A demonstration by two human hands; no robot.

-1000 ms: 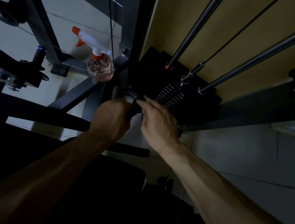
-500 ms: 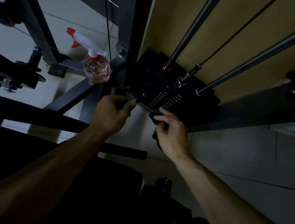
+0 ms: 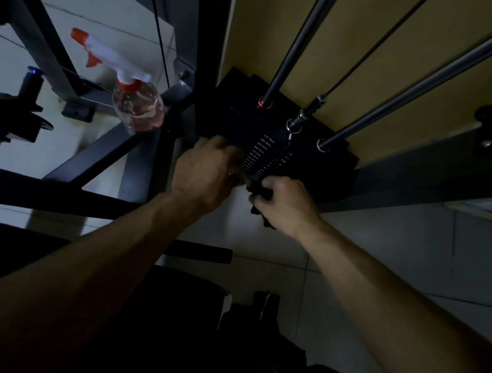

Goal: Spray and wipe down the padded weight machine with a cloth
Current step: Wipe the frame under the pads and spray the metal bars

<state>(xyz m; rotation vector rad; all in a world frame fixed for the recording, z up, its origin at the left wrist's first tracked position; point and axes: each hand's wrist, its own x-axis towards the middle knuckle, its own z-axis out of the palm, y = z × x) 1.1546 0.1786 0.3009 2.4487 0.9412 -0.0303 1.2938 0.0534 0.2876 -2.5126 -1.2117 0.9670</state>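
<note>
Just above the middle of the frame, both hands meet at the lower front edge of the black weight stack (image 3: 241, 114), whose white weight labels run down its face. The right hand (image 3: 285, 205) is bunched around a dark cloth (image 3: 261, 217): its fingers are curled tight on the fabric, pressing it against the bottom edge of the stack, and a fold of the fabric hangs out below the palm. The left hand (image 3: 205, 175) sits just to the left of it, touching the same edge, back of the hand toward the camera. Its fingers curl inward out of sight, so I cannot tell whether they pinch anything (a small bright glint shows near the knuckles, too small to identify).

The spray bottle (image 3: 138, 108), clear with pinkish liquid and a white and orange trigger head, stands left of centre beside the dark upright of the machine frame (image 3: 206, 42), apart from both hands. Two steel guide rods (image 3: 300, 38) and a thin cable (image 3: 377, 44) rise from the stack toward the top right. A dark pad (image 3: 167, 316) fills the bottom centre between the forearms, over pale floor tiles (image 3: 385, 250)
</note>
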